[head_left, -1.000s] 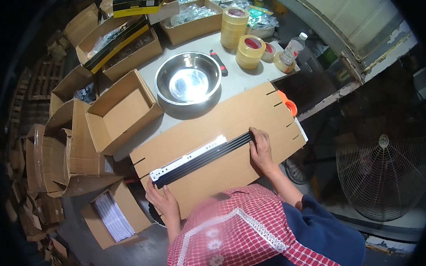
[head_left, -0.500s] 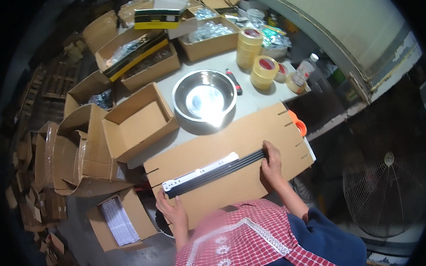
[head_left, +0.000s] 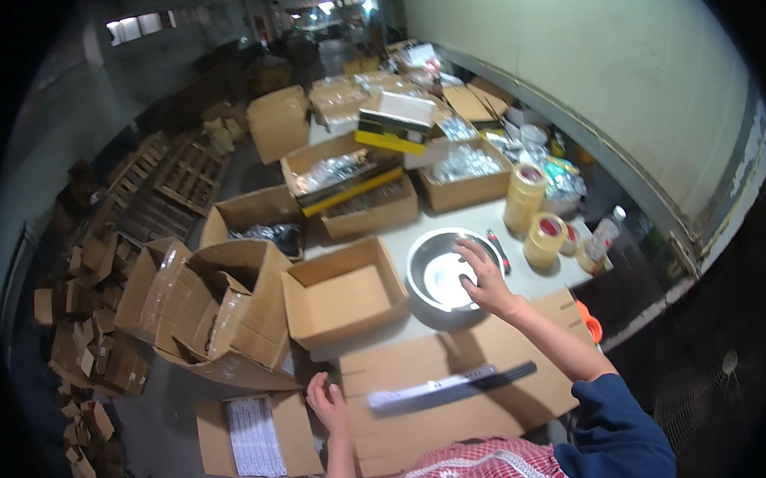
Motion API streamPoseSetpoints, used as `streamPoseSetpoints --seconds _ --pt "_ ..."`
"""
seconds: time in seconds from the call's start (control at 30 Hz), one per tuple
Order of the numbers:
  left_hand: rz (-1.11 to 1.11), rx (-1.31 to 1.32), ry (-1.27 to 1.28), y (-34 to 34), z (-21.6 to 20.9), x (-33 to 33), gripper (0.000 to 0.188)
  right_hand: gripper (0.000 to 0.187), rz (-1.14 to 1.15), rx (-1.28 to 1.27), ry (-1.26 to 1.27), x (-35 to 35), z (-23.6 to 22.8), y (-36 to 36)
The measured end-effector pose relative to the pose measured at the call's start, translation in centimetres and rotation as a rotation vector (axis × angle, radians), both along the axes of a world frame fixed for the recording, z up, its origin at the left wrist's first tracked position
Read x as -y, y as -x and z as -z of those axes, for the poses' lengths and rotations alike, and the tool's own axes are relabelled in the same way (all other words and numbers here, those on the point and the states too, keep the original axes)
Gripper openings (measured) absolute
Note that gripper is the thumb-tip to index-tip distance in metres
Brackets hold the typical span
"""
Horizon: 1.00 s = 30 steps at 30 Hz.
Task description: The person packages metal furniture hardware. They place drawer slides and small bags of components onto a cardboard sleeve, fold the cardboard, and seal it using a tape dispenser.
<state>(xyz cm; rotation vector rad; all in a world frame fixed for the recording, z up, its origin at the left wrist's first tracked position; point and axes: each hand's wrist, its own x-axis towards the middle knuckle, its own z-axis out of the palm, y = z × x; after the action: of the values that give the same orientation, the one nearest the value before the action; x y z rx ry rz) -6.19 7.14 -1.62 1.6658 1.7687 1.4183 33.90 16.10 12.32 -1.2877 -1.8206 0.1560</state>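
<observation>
The slim black and white rails (head_left: 496,380), which look like drawer slides, lie side by side on a flat cardboard sheet (head_left: 558,341); they are slightly smeared. Over the shiny steel bowl (head_left: 414,279) hovers my right hand (head_left: 484,279), open, fingers curved and apart, holding nothing. Whether it touches the bowl, I cannot tell. Near the sheet's left edge is my left hand (head_left: 330,405), open with nothing in it, apart from the rails.
Left of the bowl stands an open cardboard box (head_left: 346,301). Behind are boxes of clear plastic packets (head_left: 465,166). Tape rolls (head_left: 543,242), a bottle (head_left: 603,236) and a red-black cutter (head_left: 498,248) lie at right. Below left, a box holds printed sheets (head_left: 256,438).
Both hands have left the ends of the rails. My right hand has moved forward over the bowl, my left off to the side. The view has tilted up and shifted left.
</observation>
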Motion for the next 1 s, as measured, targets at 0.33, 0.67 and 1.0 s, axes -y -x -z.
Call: streamPoseSetpoints --seconds 0.33,0.67,1.0 --pt "0.103 -0.081 0.375 -2.4 7.6 -4.6 0.029 0.052 -0.066 -0.1 0.515 -20.2 -0.6 7.9" --pt "0.057 0.052 0.2 -2.2 4.3 -3.2 0.046 0.081 -0.043 0.121 0.266 -36.1 -0.2 20.1" --pt "0.117 0.033 0.31 -2.3 4.7 -3.6 0.043 0.075 0.276 0.633 0.48 -39.9 -3.3 26.9"
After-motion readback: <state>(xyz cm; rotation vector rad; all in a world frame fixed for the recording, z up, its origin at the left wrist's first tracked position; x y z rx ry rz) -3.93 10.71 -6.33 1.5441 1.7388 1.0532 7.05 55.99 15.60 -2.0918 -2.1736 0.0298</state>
